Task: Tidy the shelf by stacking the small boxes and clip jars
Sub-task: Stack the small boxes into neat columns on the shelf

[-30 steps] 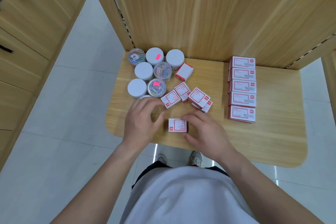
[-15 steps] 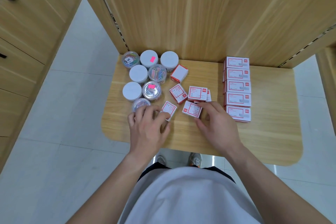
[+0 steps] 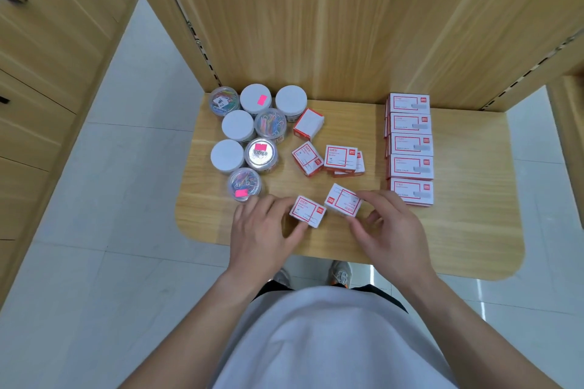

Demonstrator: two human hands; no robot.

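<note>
My left hand [image 3: 262, 234] grips a small red-and-white box [image 3: 307, 210] near the front of the wooden shelf [image 3: 458, 230]. My right hand [image 3: 388, 230] holds a second small box [image 3: 343, 203], tilted, right beside the first. More small boxes lie behind them: one [image 3: 307, 158], a short stack [image 3: 343, 160] and one on its side [image 3: 309, 124]. Several round clip jars [image 3: 238, 125] cluster at the back left, some with white lids, some showing coloured clips.
A row of larger red-and-white boxes [image 3: 410, 145] runs front to back on the shelf's right half. A wooden back panel [image 3: 316, 25] rises behind the shelf. Cabinets [image 3: 47, 57] stand at the left over a tiled floor.
Both hands have drawn back toward the front edge, each bringing a small box from the loose group. The two boxes now sit side by side between my hands.
</note>
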